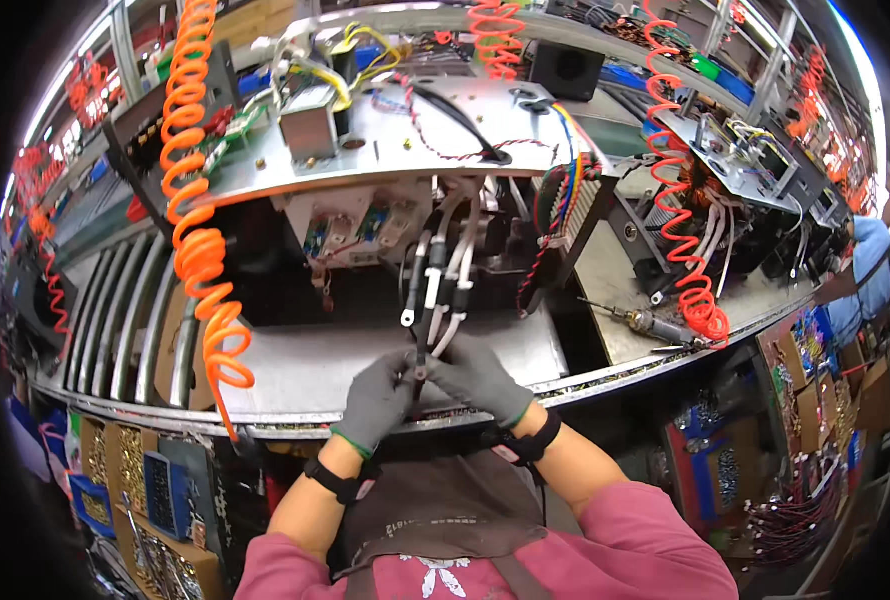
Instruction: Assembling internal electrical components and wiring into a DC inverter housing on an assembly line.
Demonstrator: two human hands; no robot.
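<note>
Forearms (577, 462) angling inward; you are pinching a black-sleeved cable end (421, 354) between the fingertips of your grey-gloved left hand (377, 402) and grey-gloved right hand (482, 382).

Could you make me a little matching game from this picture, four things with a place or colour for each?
Column one
1. Large coiled hose
2. Handheld tool
3. Dark cable end
4. Metal rollers

Column two
A. Between the left hand and the right hand
B. Silvery, side by side at the far left
C. Bright orange, hanging
D. Lying down, to the right of both hands

Pairs: 1-C, 2-D, 3-A, 4-B
</note>
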